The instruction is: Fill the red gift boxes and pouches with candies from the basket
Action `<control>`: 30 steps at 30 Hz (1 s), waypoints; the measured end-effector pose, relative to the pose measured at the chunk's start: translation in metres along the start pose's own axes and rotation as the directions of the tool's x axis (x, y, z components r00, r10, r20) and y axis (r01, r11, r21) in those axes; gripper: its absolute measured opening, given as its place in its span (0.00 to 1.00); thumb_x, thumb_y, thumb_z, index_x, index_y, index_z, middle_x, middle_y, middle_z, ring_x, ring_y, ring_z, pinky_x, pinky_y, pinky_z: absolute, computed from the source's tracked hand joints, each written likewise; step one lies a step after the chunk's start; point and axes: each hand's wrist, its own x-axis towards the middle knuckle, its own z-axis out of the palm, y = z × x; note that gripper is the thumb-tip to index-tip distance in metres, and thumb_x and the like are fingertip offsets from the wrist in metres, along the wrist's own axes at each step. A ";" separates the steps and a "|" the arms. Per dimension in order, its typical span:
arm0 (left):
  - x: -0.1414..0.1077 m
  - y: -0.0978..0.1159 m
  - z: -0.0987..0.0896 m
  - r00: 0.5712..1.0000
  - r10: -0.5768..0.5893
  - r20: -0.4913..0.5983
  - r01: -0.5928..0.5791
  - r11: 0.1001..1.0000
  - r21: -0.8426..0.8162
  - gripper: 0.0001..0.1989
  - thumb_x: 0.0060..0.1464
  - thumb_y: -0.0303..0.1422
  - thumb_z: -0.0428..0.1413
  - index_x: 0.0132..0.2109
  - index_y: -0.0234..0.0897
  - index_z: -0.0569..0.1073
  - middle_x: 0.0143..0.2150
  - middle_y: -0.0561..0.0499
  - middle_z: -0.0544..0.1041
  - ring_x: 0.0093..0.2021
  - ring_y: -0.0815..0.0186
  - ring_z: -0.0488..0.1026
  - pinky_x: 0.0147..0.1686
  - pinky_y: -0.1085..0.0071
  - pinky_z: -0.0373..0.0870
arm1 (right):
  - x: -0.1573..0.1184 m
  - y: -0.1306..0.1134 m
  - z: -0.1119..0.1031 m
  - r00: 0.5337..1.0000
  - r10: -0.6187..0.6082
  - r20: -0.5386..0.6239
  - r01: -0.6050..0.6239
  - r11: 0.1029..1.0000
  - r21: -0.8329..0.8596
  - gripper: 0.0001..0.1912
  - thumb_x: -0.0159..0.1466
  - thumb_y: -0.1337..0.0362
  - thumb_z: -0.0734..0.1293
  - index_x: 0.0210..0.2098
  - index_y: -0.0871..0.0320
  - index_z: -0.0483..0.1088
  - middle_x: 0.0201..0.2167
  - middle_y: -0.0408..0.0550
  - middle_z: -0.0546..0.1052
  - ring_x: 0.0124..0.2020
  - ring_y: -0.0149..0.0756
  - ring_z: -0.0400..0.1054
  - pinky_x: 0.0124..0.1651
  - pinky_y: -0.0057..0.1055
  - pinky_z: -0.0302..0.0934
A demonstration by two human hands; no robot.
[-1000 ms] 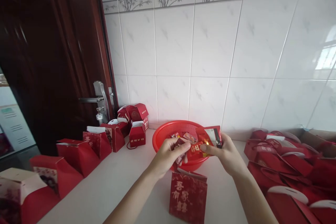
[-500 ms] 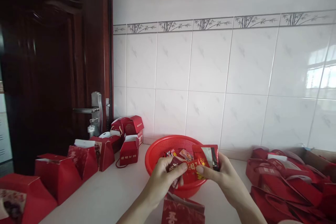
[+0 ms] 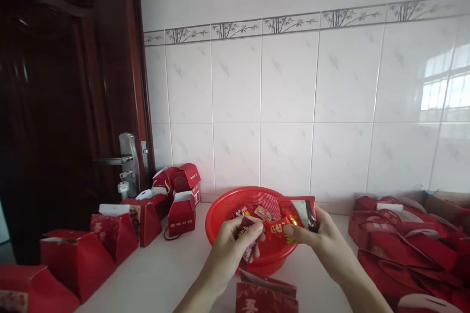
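Observation:
A red plastic basket (image 3: 220, 205) stands by the tiled wall with a few small wrapped packets (image 3: 263, 212) inside. Over its front part, my left hand (image 3: 238, 244) is closed on a dark red packet (image 3: 248, 235). My right hand (image 3: 319, 234) grips a shiny red packet (image 3: 298, 209) with a clear and black patch. A small red packet with gold lettering (image 3: 276, 228) spans the gap between my two thumbs. Below the hands, a dark red box (image 3: 266, 298) with a white character stands at the bottom edge, partly out of view.
Red gift boxes (image 3: 77, 259) line the left side, with more (image 3: 182, 212) near the wall. A pile of flattened red boxes (image 3: 404, 239) lies at right, beside a cardboard box (image 3: 448, 200). A dark door (image 3: 66, 107) with a metal handle (image 3: 128, 159) is at left.
The view has shifted slightly. Both hands have moved a little to the right in the picture, still holding the same packets.

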 end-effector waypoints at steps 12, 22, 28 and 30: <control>0.002 0.005 -0.007 0.998 -0.044 -0.037 0.045 0.999 0.023 0.23 0.48 0.49 0.66 0.39 0.33 0.79 0.31 0.50 0.76 0.23 0.74 0.67 0.24 0.76 0.59 | 0.001 -0.003 -0.013 1.000 0.019 -0.005 -0.019 1.000 -0.009 0.18 0.50 0.60 0.81 0.37 0.58 0.77 0.33 0.48 0.82 0.34 0.41 0.75 0.40 0.32 0.69; 0.005 0.005 -0.016 1.000 -0.017 0.007 0.016 0.997 0.072 0.20 0.53 0.47 0.63 0.43 0.33 0.80 0.30 0.50 0.77 0.26 0.72 0.68 0.28 0.75 0.63 | 0.002 -0.003 -0.015 1.000 0.027 0.006 -0.027 0.999 -0.017 0.17 0.49 0.62 0.81 0.37 0.58 0.77 0.32 0.46 0.82 0.32 0.38 0.75 0.38 0.31 0.69; 0.004 0.009 -0.011 0.990 -0.084 0.109 0.096 0.990 -0.106 0.22 0.55 0.48 0.60 0.45 0.32 0.81 0.33 0.47 0.77 0.28 0.70 0.70 0.27 0.75 0.64 | 0.001 -0.005 -0.013 1.000 0.010 0.000 -0.010 0.998 -0.067 0.17 0.48 0.64 0.82 0.35 0.57 0.78 0.30 0.44 0.82 0.32 0.38 0.75 0.36 0.30 0.69; 0.004 0.011 -0.011 0.986 -0.092 0.140 0.107 0.989 -0.103 0.22 0.55 0.46 0.58 0.45 0.32 0.80 0.33 0.47 0.77 0.28 0.68 0.70 0.28 0.74 0.64 | -0.001 -0.005 -0.012 1.000 0.003 0.009 -0.002 0.996 -0.094 0.16 0.48 0.63 0.82 0.34 0.57 0.79 0.30 0.44 0.82 0.32 0.39 0.76 0.37 0.31 0.70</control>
